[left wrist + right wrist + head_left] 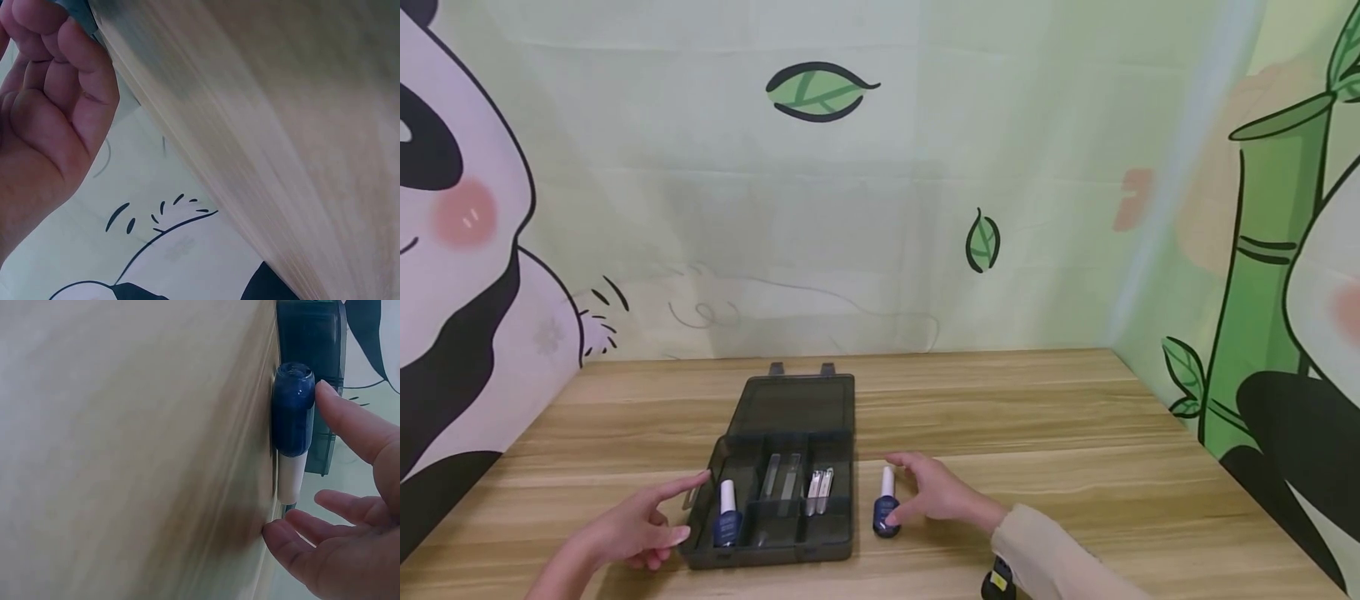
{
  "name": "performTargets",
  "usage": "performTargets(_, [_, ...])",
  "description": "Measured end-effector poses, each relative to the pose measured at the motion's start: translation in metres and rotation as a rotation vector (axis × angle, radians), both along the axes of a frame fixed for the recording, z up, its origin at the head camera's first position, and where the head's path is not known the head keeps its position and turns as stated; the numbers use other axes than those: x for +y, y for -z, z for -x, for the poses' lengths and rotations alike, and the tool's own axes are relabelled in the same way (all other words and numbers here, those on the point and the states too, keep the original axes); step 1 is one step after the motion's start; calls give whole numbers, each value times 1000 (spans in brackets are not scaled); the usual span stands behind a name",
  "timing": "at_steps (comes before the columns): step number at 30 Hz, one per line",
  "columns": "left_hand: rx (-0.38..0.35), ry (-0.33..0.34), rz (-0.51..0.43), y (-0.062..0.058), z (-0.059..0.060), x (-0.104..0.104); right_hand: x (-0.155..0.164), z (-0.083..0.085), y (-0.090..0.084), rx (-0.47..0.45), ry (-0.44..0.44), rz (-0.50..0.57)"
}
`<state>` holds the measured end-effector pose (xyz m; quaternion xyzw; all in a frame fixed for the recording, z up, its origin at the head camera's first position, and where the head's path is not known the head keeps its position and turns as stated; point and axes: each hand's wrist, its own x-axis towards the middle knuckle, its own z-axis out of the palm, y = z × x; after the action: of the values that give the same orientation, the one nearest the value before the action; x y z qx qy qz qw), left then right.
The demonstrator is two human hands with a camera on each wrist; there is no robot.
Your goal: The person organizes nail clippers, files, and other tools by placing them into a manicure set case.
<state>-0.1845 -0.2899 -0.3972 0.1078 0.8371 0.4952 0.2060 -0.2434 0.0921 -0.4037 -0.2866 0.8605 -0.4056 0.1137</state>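
Note:
A dark translucent divided box (842, 542) lies with its lid (797, 404) folded back. My left hand (632, 525) is at its left side, index finger stretched along the edge, thumb at the front corner, other fingers loosely bent. One blue nail polish bottle with a white cap (727, 525) lies in the left compartment. Clear flat strips (788, 479) lie in the middle compartment, and two nail clippers (820, 492) in the right one. Right of the box, a second blue nail polish bottle (292, 412) lies on the table. Around it my right hand (936, 492) spreads its fingers, thumb close against the bottle.
The wood-grain table (1000, 417) ends at a printed cloth backdrop (887, 275) with pandas, leaves and bamboo. Two latches (827, 368) stick out from the lid's far edge. A black device with a yellow mark (998, 581) is beside the right sleeve (1045, 550).

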Motion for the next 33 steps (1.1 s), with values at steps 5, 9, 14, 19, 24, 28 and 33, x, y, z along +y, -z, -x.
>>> performTargets(5, [0, -6, 0, 0, -1, 1, -2, 2, 0, -4, -3, -25])
performTargets(9, [-8, -9, -4, -1, 0, 1, -3, 5, 1, 5, -20, -40])
performTargets(14, [-14, -13, 3, -1, 0, 1, -4, 7, 2, -3, -26, -45])
performTargets(19, [-9, -9, 5, -1, -1, 1, -6, 8, 1, -78, 11, 14])
performTargets(24, [-12, -14, 10, -2, -2, 1, -9, 10, 2, -158, 30, 140])
performTargets(28, [-13, -12, 7, -3, -2, 1, -12, 9, 1, -171, 21, 159])
performTargets(33, [1, -2, -10, -1, -2, 1, -13, 9, -2, -234, -50, 68])
